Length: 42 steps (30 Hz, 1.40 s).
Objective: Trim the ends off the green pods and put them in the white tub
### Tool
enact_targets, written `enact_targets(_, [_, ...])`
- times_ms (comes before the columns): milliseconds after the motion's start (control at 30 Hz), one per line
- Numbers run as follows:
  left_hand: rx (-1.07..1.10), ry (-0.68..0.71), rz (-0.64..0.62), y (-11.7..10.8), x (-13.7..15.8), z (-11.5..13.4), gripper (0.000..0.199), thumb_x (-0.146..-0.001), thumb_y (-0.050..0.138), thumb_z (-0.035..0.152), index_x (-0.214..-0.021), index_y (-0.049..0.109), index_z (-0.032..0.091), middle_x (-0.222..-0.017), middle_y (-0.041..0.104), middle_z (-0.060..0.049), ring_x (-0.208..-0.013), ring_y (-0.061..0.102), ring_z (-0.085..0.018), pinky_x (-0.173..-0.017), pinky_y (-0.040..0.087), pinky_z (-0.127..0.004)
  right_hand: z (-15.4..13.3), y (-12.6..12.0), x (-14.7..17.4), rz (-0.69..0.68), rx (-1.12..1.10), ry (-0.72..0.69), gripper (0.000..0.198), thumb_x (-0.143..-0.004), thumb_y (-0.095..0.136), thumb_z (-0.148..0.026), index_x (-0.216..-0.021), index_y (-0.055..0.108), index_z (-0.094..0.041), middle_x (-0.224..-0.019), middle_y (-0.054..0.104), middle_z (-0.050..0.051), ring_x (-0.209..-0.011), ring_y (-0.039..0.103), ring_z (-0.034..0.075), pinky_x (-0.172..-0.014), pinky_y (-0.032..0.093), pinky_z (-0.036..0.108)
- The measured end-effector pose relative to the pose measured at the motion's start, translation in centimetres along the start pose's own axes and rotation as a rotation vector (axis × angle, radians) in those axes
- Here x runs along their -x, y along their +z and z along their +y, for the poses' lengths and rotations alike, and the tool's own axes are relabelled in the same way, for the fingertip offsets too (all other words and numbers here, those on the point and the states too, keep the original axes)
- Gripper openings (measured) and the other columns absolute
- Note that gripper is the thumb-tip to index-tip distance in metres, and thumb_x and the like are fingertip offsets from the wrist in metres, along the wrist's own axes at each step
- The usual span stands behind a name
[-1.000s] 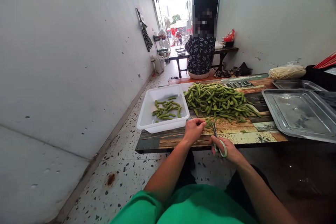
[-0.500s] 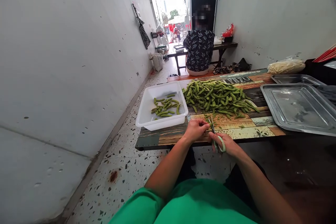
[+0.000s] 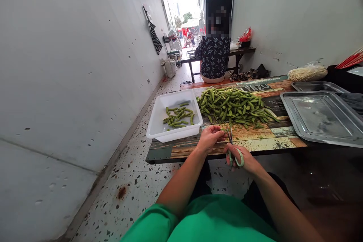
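Note:
My right hand (image 3: 242, 155) is closed round the pale-green handles of a pair of scissors (image 3: 230, 136), whose blades point away from me and stand a little apart. Just left of the blades, my left hand (image 3: 210, 138) is pinched on a green bean pod, mostly hidden by the fingers; only a bit of green shows at the fingertips. Beyond both hands lies a large heap of green bean pods (image 3: 232, 104) on the table. To the left, a white plastic tub (image 3: 154, 123) holds several pods (image 3: 178, 116) on its bottom.
The wood-patterned table (image 3: 187, 150) has small green scraps near the blades. Metal trays (image 3: 320, 117) stand at the right, with bagged pale sticks (image 3: 307, 72) behind. Farther off, a person in a leaf-patterned top (image 3: 214, 56) sits at another table, back turned.
The scissor blades have opened wider and moved slightly apart from my left fingertips. My left hand has shifted a little, its fingers still pinched. The heap and the tub look the same.

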<state>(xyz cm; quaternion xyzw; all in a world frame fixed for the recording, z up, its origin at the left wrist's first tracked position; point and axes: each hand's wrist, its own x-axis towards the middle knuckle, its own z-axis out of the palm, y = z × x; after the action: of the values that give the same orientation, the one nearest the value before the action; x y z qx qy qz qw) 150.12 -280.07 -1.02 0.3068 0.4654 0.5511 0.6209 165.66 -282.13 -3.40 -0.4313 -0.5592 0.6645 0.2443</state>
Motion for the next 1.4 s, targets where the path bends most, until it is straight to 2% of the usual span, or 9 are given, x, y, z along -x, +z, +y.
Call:
enact_targets(500, [0.027,-0.035,0.027,0.9,0.8,0.0,0.018,-0.070,0.072,0.007,-0.074,0.055,0.011,-0.057,0.064,-0.001,-0.051,0.059,-0.009,-0.054,0.046,-0.020,0.0,0.2,0.0,0.063,0.035,-0.014,0.067,-0.068,0.056,-0.085,-0.078,0.056,-0.019,-0.048,0.056,-0.002,-0.037,0.049,0.012,-0.037,0.043,0.024])
enact_targets(667, [-0.067,0.010,0.047,1.2,1.0,-0.2,0.016,-0.071,0.069,0.009,-0.074,0.054,0.013,-0.058,0.062,0.001,-0.053,0.060,-0.010,-0.057,0.048,-0.023,0.2,0.2,-0.1,0.128,0.053,-0.028,0.065,-0.066,0.059,-0.084,-0.068,0.056,-0.019,-0.039,0.047,-0.005,-0.027,0.037,0.008,-0.030,0.029,0.023])
enact_targets(800, [-0.573,0.446,0.333,-0.2,1.6,2.1,0.006,-0.079,0.064,0.015,-0.084,0.060,0.015,-0.070,0.065,-0.002,-0.065,0.064,-0.015,-0.069,0.053,-0.029,0.4,0.0,-0.1,0.138,-0.070,-0.035,0.063,-0.066,0.064,-0.080,-0.072,0.057,-0.018,-0.042,0.049,-0.004,-0.031,0.039,0.008,-0.032,0.032,0.022])
enact_targets(867, [-0.868,0.699,0.573,-1.3,1.9,4.3,0.016,-0.082,0.059,0.014,-0.097,0.065,0.014,-0.091,0.070,-0.008,-0.088,0.067,-0.020,-0.087,0.053,-0.035,0.3,-0.1,0.0,0.137,-0.153,-0.019,0.065,-0.066,0.063,-0.081,-0.079,0.058,-0.018,-0.047,0.054,-0.003,-0.037,0.042,0.008,-0.034,0.037,0.022])
enact_targets(967, [-1.180,0.812,0.810,-1.9,1.8,6.9,0.045,-0.081,0.054,0.008,-0.125,0.059,0.010,-0.137,0.055,-0.020,-0.133,0.047,-0.032,-0.113,0.035,-0.049,-0.1,-0.1,0.2,0.132,-0.197,0.004,0.070,-0.064,0.063,-0.083,-0.084,0.059,-0.016,-0.053,0.057,-0.002,-0.041,0.043,0.009,-0.036,0.041,0.022])
enact_targets(1033, [-1.331,0.826,0.745,-1.2,1.4,6.9,0.055,-0.083,0.050,0.005,-0.138,0.051,0.009,-0.149,0.044,-0.021,-0.142,0.036,-0.031,-0.119,0.029,-0.048,-0.3,0.0,0.3,0.112,-0.194,0.005,0.071,-0.064,0.064,-0.083,-0.086,0.060,-0.016,-0.055,0.058,-0.001,-0.042,0.044,0.008,-0.038,0.044,0.023])
enact_targets(1167, [-1.653,0.606,0.205,1.2,-1.1,3.9,0.040,-0.089,0.040,0.004,-0.119,0.065,0.011,-0.125,0.063,-0.016,-0.119,0.059,-0.023,-0.104,0.046,-0.033,-0.4,0.2,0.3,0.151,-0.194,-0.010,0.072,-0.063,0.064,-0.084,-0.085,0.059,-0.016,-0.051,0.056,-0.002,-0.041,0.042,0.008,-0.036,0.041,0.023])
enact_targets(1267, [-1.779,0.302,0.238,1.8,-4.0,2.0,0.034,-0.089,0.041,0.005,-0.113,0.066,0.004,-0.119,0.063,-0.021,-0.113,0.061,-0.028,-0.095,0.050,-0.034,0.0,0.1,0.3,0.172,-0.183,-0.027,0.073,-0.061,0.063,-0.086,-0.083,0.057,-0.016,-0.050,0.055,-0.003,-0.039,0.040,0.008,-0.034,0.039,0.022])
enact_targets(1400, [-1.751,0.208,0.279,0.9,-6.8,1.5,0.034,-0.090,0.041,0.003,-0.110,0.068,0.002,-0.117,0.063,-0.024,-0.117,0.059,-0.030,-0.097,0.048,-0.036,0.7,0.0,0.1,0.156,-0.195,-0.029,0.071,-0.062,0.063,-0.085,-0.083,0.054,-0.018,-0.049,0.056,-0.003,-0.039,0.040,0.008,-0.033,0.039,0.022])
